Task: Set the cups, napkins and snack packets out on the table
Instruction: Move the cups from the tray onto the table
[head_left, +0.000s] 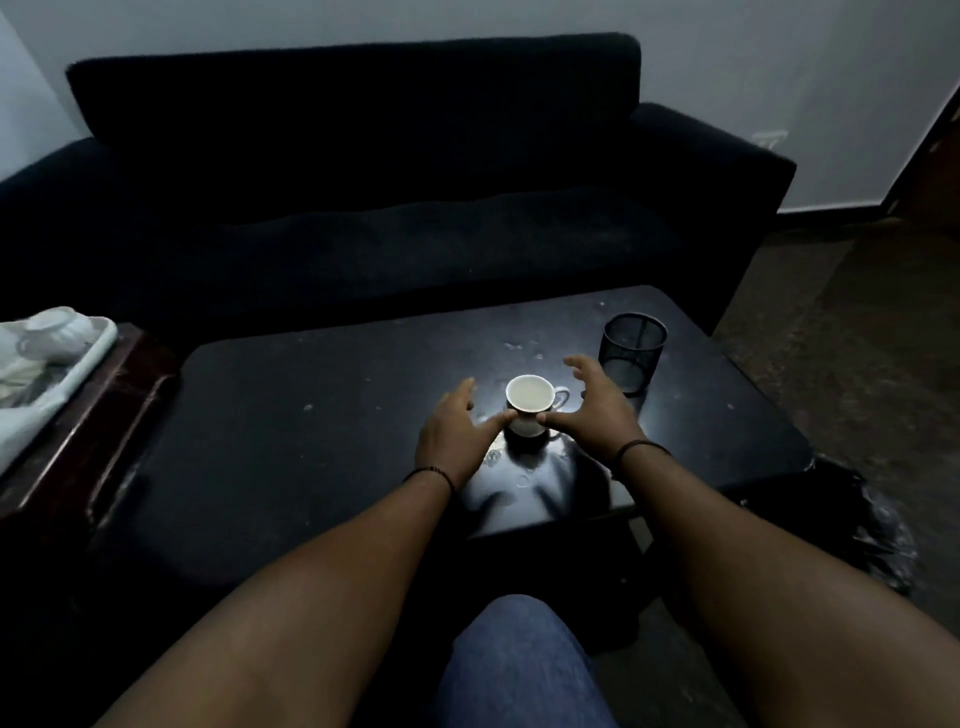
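Cup (530, 402) sits mid-frame on the dark table (311, 415), handle pointing right. Left hand (454, 431) and right hand (592, 405) flank it, fingers spread, only the thumbs touching its base, gripping nothing. I'd nudge it gently, low down. More cups wait on the tray (78, 358), far left.

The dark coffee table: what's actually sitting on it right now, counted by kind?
White cups: 1
Black mesh holders: 1
Napkins: 0
Snack packets: 0
Total: 2
More white crockery sits on the tray on the side table, off this table, too jumbled to count.
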